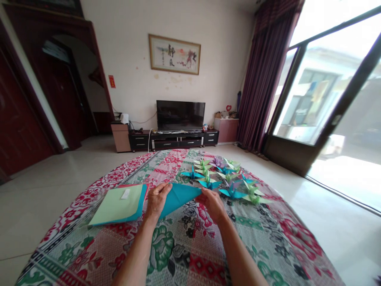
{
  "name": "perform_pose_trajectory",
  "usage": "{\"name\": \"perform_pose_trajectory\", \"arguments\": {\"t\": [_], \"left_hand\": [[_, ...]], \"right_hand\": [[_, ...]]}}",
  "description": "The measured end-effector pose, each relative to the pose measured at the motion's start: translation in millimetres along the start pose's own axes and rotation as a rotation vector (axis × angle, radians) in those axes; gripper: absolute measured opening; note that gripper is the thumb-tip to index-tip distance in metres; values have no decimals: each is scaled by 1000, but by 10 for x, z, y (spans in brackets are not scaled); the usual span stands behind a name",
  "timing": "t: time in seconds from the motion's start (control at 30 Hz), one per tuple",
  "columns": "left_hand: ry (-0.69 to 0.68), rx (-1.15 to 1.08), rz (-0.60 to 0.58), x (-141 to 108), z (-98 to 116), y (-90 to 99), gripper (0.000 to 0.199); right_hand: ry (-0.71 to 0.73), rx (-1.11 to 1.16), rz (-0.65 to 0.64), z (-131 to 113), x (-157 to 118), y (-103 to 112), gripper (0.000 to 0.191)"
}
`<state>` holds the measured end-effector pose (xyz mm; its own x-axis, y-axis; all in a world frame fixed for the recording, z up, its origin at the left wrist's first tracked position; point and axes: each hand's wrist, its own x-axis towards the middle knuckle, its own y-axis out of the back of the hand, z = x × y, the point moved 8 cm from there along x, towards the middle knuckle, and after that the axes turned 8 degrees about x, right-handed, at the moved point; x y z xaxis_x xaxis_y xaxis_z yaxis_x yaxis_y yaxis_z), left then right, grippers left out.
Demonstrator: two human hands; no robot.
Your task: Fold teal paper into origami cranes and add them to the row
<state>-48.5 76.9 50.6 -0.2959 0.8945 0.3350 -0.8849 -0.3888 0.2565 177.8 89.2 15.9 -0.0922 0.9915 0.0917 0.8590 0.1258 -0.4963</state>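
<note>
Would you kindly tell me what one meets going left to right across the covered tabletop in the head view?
Stack of coloured paper, left hand, blue origami paper, right hand, rightmost light-green paper crane.

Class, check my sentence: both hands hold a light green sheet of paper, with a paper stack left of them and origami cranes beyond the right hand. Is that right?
The colour is wrong: the head view shows a blue sheet of paper, not light green, in the left hand and right hand. The paper stack and origami cranes are placed as stated.
</note>
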Motion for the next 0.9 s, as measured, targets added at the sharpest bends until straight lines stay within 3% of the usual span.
{"name": "perform_pose_trajectory", "arguments": {"t": [0.17, 0.27, 0.37, 0.5, 0.63, 0.9], "left_hand": [[-20, 52, -72, 0, 73, -15, 39], [-47, 104, -197, -48, 170, -114, 35], [-83, 138, -284, -114, 265, -214, 32], [-139, 162, -307, -153, 321, -297, 29], [-182, 157, -320, -168, 341, -346, 27], [-175, 83, -365, -219, 381, -369, 25]], "right_hand": [[152, -326, 37, -340, -19, -47, 46], [347, -623, -45, -582, -114, -329, 35], [463, -847, -172, -612, -226, -630, 27], [392, -1015, -304, -378, -251, -770, 17], [328, -1074, -253, -240, -176, -665, 25], [280, -1052, -273, -212, -155, -618, 30]]}}
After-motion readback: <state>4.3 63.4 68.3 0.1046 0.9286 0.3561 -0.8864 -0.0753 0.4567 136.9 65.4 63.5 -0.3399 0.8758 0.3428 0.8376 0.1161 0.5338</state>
